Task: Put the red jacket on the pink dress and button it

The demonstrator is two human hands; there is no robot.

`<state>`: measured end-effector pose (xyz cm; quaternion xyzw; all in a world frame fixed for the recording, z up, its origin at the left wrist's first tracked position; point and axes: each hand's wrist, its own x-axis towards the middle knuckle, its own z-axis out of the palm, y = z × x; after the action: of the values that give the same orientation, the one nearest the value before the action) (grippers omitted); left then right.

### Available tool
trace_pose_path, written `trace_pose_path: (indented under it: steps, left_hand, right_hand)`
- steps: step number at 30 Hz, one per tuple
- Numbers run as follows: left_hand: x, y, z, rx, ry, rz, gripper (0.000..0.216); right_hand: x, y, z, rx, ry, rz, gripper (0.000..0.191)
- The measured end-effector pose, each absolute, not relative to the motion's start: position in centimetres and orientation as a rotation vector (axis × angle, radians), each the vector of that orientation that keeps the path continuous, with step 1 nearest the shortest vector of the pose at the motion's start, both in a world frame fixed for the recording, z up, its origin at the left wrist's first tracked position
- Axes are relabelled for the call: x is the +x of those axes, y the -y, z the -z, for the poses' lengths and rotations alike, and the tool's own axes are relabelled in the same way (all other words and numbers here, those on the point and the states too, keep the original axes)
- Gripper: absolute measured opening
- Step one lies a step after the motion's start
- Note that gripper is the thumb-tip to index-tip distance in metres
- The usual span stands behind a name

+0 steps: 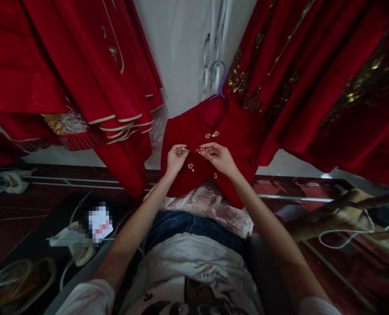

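Observation:
A red jacket point(178, 131) with a round neckline hangs in front of me on a purple hanger point(221, 81), its lower part over my lap. My left hand point(178, 158) is closed in a pinch at the jacket's left front; a small pale bit shows at its fingertips, too small to name. My right hand point(219, 156) pinches a beaded frog fastener point(200, 151) with a gold loop. Above the hands sits another frog fastener point(212, 135), its halves close together. Below them, a flower-shaped half point(191, 167) and a smaller half point(215, 176) lie apart.
Red garments point(115, 78) hang at the left, and gold-trimmed red ones point(299, 87) at the right. Pale patterned cloth point(201, 201) lies on my lap. A black surface point(46, 245) at the left carries a power strip and cords. Wooden pieces point(355, 205) stand at the right.

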<state>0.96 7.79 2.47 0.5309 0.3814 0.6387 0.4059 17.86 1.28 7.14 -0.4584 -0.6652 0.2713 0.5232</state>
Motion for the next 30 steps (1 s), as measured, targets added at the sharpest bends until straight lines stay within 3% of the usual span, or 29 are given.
trace_pose_path:
  steps: [12, 23, 26, 30]
  left_hand:
    - [0.7, -7.4, -2.6, 1.423, -0.902, -1.581, 0.028]
    - [-0.3, -8.5, -2.5, 1.609, -0.914, -1.549, 0.019]
    - [-0.7, -8.7, -2.5, 1.695, -0.926, -1.515, 0.018]
    - [-0.3, -6.4, -2.0, 1.823, -1.089, -1.657, 0.035]
  right_hand:
    - [14.6, -4.6, -5.3, -1.174, 1.554, -0.49, 0.02]
    - [14.0, -4.5, -5.1, -1.191, 1.635, -0.241, 0.02]
    - [14.1, -4.4, -5.5, -1.191, 1.647, -0.294, 0.019]
    - [15.5, -3.4, -6.1, -1.182, 1.678, -0.535, 0.024]
